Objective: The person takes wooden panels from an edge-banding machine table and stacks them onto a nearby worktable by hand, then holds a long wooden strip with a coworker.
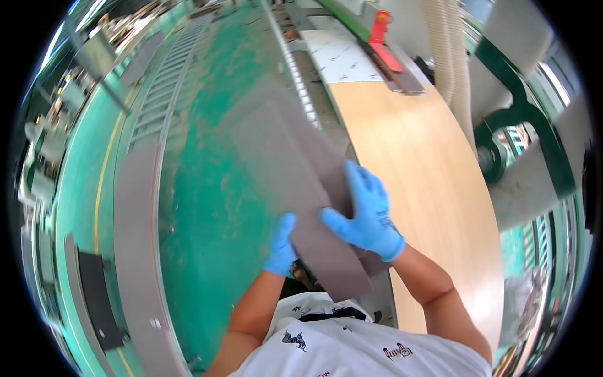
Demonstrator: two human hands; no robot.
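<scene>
Grey panels (308, 182) overlap between gloved hands

I see the pair tilted, between the left hand (281, 245) and the right hand (367, 213). The right is clamped on them, thumb on the upper panel's face; the left is at the opposite long edge, its grip too hidden to tell. They look stiff, fairly heavy and perhaps slippery to gloves; I'd take both long edges, minding the corners. Right of the right hand is the bench (433, 188); beyond it, a white sheet's (342, 56) marks are unreadable.

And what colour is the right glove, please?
Right glove: light blue, best seen in head view.
</scene>
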